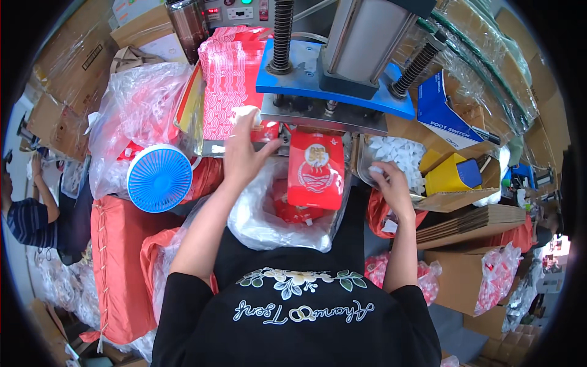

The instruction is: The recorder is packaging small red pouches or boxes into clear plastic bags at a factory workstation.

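My left hand (243,153) reaches forward onto a stack of flat red patterned pouches (227,85) lying left of a press machine (342,67), its fingers spread on the top pouch's lower edge. A red pouch with a gold emblem (316,168) hangs from under the press's blue plate (306,79). My right hand (390,183) is closed around a small white plastic piece at the edge of a tray of white plastic spouts (397,153). Below the press, a clear plastic bag (275,220) holds finished red pouches.
A blue round fan (159,178) sits at the left by clear bags of parts (140,110). Orange sacks (119,257) lie lower left. Cardboard boxes (465,269), a yellow and blue foot switch (452,174) and its blue box (443,110) stand right. Another person (30,214) sits far left.
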`<state>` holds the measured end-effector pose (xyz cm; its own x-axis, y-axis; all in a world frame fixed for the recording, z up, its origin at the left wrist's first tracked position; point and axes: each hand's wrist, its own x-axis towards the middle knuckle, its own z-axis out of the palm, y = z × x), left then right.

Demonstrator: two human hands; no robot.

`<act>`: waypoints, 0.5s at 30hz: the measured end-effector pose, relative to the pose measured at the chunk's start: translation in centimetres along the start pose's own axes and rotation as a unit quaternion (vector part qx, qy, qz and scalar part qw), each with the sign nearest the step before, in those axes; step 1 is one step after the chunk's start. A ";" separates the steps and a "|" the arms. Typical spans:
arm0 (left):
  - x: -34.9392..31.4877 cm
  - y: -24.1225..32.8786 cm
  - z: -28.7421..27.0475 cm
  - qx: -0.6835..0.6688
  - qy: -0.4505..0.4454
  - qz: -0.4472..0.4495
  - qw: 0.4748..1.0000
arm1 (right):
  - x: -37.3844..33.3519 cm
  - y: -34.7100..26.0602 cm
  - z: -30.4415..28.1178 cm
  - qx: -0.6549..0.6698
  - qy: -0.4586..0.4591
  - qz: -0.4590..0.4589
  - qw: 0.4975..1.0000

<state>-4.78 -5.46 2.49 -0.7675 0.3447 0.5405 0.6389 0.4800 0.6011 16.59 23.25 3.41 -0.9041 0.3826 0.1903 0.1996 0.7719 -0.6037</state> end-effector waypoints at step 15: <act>-7.4 2.6 -2.6 -0.229 -0.179 -0.192 0.937 | 1.6 -11.3 1.4 0.069 -0.027 -0.193 0.978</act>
<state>2.70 -8.82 1.59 -0.8613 0.5057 0.0489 0.2044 0.2568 0.9446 12.37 14.41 9.51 -0.9219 0.0461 0.3847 -0.2096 0.7758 -0.5951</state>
